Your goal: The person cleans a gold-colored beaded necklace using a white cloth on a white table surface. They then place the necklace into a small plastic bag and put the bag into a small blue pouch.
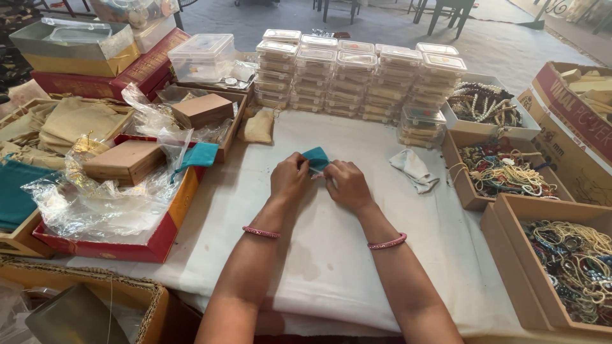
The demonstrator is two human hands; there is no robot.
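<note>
You have a small teal pouch (316,158) pinched between both hands over the middle of the white-covered bench (331,267), and as far as I can judge you are mid-way with it: it is off the bench and in your fingers, but whether anything is inside yet is hidden. Your left hand (289,178) closes its grip on the pouch's left edge, fingers curled tight; your right hand (347,185) closes on the lower right edge, thumb and fingertips pressed together, so neither grip is slack. A grey cloth (415,169) lies just to the right, apart from your hands. Stacked clear boxes (357,73) stand along the far side, and cartons of beads (503,173) sit at your right. More teal pouches (16,191) lie at the far left, untouched.
</note>
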